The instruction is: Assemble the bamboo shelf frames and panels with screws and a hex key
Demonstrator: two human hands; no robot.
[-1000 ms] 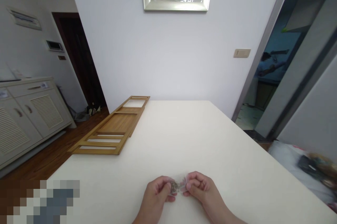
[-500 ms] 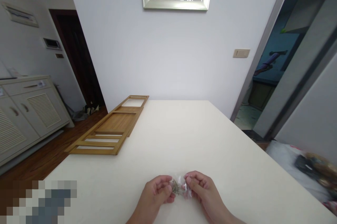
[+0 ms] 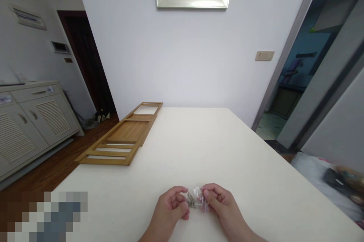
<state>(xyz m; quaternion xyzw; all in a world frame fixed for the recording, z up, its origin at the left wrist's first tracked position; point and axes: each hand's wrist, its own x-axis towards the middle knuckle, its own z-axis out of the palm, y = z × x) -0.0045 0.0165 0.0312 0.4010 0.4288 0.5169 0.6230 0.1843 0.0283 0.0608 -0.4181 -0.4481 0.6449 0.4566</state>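
A small clear plastic bag is held between my two hands, just above the near part of the white table. Several small metal screws are gathered at its left end. My left hand grips that end with thumb and fingers. My right hand pinches the bag's right edge between thumb and forefinger. The exact kind of each metal piece is too small to tell.
Slatted wooden panels lie flat along the table's left edge. Behind the table rises a white wall with a framed picture and a switch. A louvred cabinet stands left; bagged items lie right of the table.
The view has shifted slightly, so the scene sits a little further right. Both hands keep their hold on the bag, and its plastic has creased differently near my right hand.
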